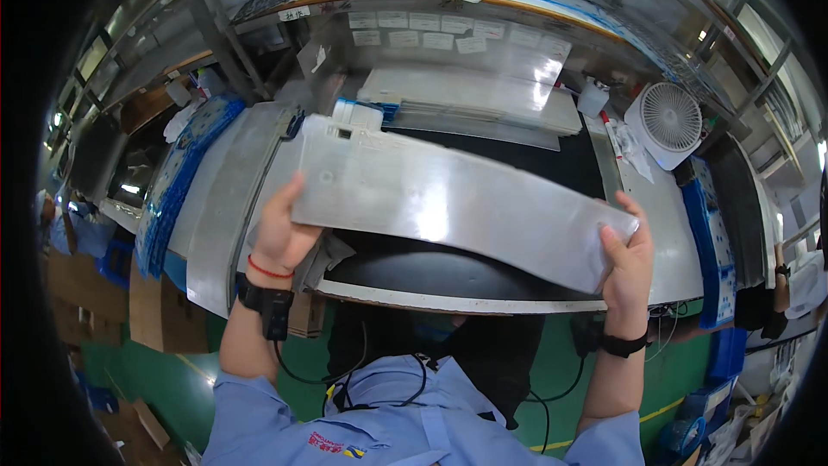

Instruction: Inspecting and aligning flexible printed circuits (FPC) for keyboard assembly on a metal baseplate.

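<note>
Between my two hands is a long, flat, silver-grey metal panel (466,198), raised over the bench and tilted so that its left end sits farther away than its right. Near its far left corner are a small square opening and a pale tab. My left hand (285,229) grips the panel's left end, with part of the fingers hidden behind it. My right hand (630,250) closes on the right end, the thumb pressed on the top face. Below the panel lies a black mat (414,267) on the bench, and a grey cloth (334,253) rests near my left hand.
Several flat panels (483,108) are stacked at the back under a shelf (517,4). A white fan (668,119) and a small bottle (593,98) stand back right. Blue wrapping (177,190) lies at the left, with cardboard boxes (168,306) below.
</note>
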`<state>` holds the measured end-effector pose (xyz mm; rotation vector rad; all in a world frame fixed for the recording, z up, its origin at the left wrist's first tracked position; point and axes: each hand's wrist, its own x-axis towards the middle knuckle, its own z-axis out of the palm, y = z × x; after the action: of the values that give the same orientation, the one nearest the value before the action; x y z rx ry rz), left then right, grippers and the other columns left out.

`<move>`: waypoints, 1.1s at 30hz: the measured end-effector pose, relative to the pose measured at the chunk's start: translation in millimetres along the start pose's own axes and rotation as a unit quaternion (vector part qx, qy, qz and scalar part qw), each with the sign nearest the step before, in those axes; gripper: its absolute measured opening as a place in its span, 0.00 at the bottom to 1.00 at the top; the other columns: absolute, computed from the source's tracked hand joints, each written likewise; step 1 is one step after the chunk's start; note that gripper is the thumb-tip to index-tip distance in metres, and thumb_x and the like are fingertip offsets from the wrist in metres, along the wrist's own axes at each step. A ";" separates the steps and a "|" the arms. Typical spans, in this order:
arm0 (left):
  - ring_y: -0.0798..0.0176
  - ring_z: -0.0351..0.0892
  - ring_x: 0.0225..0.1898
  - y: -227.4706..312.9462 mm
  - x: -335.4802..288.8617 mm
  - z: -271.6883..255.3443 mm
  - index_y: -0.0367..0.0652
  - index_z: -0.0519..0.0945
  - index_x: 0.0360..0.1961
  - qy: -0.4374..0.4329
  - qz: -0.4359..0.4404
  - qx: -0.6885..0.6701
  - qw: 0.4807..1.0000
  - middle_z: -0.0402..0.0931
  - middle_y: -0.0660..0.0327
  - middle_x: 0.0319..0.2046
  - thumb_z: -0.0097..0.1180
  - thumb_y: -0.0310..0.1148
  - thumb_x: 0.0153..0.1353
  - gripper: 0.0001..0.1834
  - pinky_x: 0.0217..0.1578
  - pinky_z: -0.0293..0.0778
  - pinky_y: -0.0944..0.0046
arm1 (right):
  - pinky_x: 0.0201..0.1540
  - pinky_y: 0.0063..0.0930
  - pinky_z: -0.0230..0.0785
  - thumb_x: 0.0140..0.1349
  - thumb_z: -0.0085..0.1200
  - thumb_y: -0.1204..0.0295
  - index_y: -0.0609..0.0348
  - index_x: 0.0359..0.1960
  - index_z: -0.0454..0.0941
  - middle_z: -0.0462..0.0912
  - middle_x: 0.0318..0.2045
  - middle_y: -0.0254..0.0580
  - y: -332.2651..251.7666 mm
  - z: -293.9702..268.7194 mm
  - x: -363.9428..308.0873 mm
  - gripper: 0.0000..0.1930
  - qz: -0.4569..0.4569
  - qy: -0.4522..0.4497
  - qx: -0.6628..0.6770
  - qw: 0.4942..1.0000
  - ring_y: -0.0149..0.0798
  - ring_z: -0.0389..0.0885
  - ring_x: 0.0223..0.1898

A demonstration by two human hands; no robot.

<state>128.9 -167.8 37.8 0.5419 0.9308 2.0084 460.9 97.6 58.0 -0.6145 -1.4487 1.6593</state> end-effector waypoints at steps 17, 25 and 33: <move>0.61 0.59 0.64 -5.9 41.1 -26.6 0.39 0.55 0.67 0.068 0.191 0.108 0.973 0.62 0.56 0.62 0.30 0.58 0.68 0.37 0.64 0.50 0.60 | 0.63 0.36 0.55 0.52 0.65 0.62 0.62 0.66 0.53 0.67 0.59 0.51 34.6 -26.1 13.3 0.43 -0.116 0.016 -0.017 0.993 0.44 0.66 0.59; 0.58 0.62 0.63 -8.1 46.0 -16.9 0.37 0.58 0.65 -0.006 0.155 0.180 0.971 0.65 0.53 0.60 0.25 0.54 0.70 0.34 0.64 0.54 0.59 | 0.65 0.40 0.53 0.46 0.67 0.48 0.63 0.67 0.49 0.61 0.63 0.53 33.1 -19.1 14.8 0.53 -0.081 0.012 -0.049 0.995 0.49 0.59 0.65; 0.56 0.64 0.62 -15.4 44.6 -8.0 0.32 0.58 0.64 -0.013 0.126 0.152 0.980 0.64 0.47 0.61 0.27 0.60 0.66 0.41 0.63 0.55 0.60 | 0.66 0.40 0.49 0.41 0.66 0.39 0.61 0.66 0.52 0.64 0.61 0.51 34.3 -6.6 18.6 0.57 -0.104 -0.006 -0.110 0.988 0.46 0.60 0.65</move>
<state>106.7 -128.4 22.3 0.8911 1.2128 2.0847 447.1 117.0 26.4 -0.5529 -1.6580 1.3553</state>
